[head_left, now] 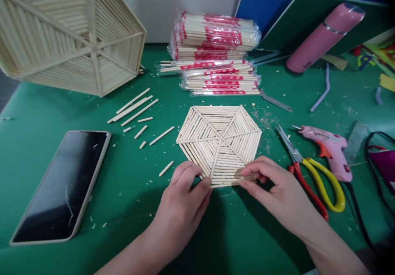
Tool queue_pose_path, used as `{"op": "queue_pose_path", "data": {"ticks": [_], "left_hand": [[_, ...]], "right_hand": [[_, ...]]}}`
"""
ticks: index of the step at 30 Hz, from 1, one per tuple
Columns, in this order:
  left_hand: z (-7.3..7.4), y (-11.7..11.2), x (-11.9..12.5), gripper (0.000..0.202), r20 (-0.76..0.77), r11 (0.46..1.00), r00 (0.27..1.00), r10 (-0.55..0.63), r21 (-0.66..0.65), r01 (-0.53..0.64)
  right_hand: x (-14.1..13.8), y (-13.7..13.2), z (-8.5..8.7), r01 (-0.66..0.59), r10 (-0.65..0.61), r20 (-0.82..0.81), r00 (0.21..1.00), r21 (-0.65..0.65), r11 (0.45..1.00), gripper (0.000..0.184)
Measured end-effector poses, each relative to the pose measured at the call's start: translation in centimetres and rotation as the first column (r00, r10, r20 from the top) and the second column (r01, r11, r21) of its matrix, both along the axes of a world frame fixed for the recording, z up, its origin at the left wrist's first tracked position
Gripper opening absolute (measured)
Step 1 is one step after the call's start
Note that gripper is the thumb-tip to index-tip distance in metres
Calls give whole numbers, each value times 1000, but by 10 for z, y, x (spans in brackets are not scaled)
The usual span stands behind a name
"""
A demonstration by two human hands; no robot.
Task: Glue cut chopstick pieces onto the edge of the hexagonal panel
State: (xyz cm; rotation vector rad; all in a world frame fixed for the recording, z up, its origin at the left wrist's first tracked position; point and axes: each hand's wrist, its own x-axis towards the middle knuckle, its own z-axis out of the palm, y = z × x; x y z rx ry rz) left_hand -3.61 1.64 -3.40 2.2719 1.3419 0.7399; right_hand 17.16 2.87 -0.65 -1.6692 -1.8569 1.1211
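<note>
A flat hexagonal panel (219,137) of thin wooden sticks lies on the green table, with spokes meeting at its middle. My left hand (187,199) is at its near left corner, thumb and fingers closed on the edge stick. At the near right corner, my right hand (271,182) pinches the other end of the same near edge. A pale stick (225,183) runs along that edge between the two hands. My fingertips partly cover both corners. Several cut stick pieces (162,135) are scattered to the panel's left.
A larger stick-built hexagonal piece (92,47) stands back left. Wrapped chopstick packs (219,53) lie behind. Scissors (308,168), a pink glue gun (330,143) and a metal blade (277,102) are at right. A phone (61,184) lies left; a pink flask (327,38) back right.
</note>
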Motion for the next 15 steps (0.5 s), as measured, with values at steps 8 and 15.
{"op": "queue_pose_path", "data": {"ticks": [8, 15], "left_hand": [[2, 0, 2, 15, 0, 1000, 1000, -9, -9, 9], [2, 0, 2, 13, -17, 999, 999, -27, -45, 26]], "right_hand": [[1, -14, -5, 6, -11, 75, 997, 70, 997, 7], [-10, -15, -5, -49, 38, 137, 990, 79, 996, 8]]}}
